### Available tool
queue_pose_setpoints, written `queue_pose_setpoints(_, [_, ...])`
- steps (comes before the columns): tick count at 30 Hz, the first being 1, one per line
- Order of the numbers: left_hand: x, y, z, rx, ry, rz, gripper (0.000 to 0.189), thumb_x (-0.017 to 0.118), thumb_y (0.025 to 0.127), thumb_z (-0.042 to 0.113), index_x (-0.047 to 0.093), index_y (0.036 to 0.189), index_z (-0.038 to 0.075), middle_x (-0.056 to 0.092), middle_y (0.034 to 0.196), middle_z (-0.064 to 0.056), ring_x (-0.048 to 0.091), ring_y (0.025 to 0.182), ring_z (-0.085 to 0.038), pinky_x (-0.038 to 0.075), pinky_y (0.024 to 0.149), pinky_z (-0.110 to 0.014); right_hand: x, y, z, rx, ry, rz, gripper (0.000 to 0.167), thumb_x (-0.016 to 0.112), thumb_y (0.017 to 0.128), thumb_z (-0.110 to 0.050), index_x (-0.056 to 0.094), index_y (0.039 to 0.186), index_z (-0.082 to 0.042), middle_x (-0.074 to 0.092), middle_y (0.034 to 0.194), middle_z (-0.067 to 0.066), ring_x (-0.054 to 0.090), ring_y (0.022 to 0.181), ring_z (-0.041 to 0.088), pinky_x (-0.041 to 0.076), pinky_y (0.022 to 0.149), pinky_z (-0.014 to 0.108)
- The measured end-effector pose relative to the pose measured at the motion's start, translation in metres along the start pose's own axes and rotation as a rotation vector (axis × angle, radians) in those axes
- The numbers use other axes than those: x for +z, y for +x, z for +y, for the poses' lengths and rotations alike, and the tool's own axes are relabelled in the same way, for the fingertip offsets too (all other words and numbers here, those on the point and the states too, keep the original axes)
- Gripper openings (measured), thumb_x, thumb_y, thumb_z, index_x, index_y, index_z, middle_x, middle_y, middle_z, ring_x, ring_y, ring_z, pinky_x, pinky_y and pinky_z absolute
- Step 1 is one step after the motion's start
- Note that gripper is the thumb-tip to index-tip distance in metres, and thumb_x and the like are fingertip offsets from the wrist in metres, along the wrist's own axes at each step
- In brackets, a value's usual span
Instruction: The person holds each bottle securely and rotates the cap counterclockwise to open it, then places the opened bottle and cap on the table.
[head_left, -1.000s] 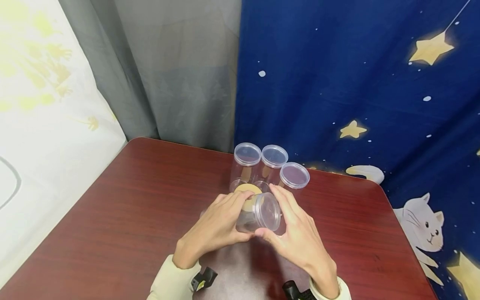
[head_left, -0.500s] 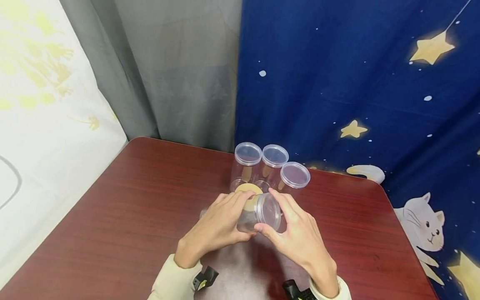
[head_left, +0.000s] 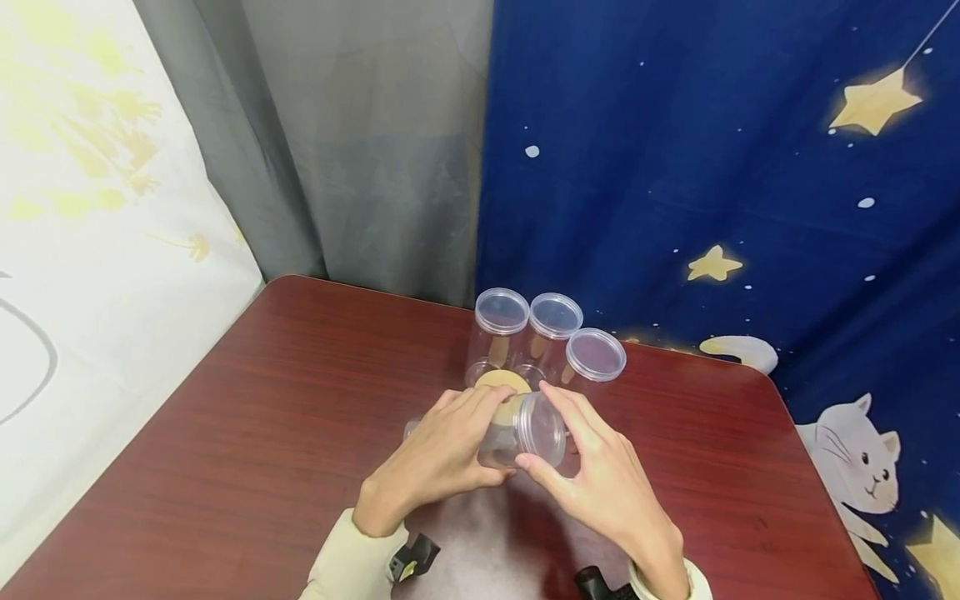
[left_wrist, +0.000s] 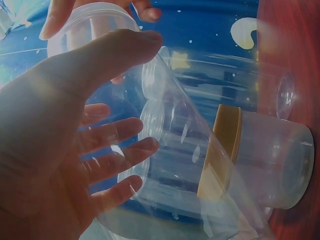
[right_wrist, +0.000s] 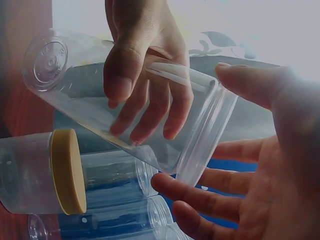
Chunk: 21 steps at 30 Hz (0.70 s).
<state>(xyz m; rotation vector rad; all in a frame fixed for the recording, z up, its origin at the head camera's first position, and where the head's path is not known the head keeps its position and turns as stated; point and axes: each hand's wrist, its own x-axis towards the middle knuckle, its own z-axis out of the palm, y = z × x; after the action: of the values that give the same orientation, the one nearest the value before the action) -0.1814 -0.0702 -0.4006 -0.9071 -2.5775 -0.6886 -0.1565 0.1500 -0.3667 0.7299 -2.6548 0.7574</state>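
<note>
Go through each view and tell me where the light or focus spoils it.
Head view: the white cloth at left is washed out, and the table has a pale glare patch at bottom centre with a dark shadow beside it; left wrist view: white glints streak the clear jar; right wrist view: bright haze fills the upper right, softening the right hand near its thumb base.

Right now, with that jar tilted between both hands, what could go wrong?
Slip: the left hand grips the clear jar by its smooth-looking body; it might slide.
Lid: pressure from the right hand could jolt the clear lid loose.
Knock: the tan-lidded jar and three upright jars stand close beyond; a jerk may topple one.
</note>
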Motion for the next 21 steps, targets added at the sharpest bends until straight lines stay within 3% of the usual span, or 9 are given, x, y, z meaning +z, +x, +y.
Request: queue_pose_setpoints(21, [0.0005, -0.0005, -0.0022, 0.014, 0.02, 0.005, 0.085, 0.086, 0.067, 0.046, 0.048, 0.136, 0.011, 0.056, 0.134, 0.001, 0.059, 0.112, -0.014, 0.046, 0.09, -0.034, -0.0021, 0.002, 0.0037, -0.139, 0.072, -0.057, 0.082, 0.08, 0.081, -0.029, 0.039, 0.152, -0.025, 0.041, 0.153, -0.006, 0.053, 0.13, 0.015, 0.051, 0.096, 0.044])
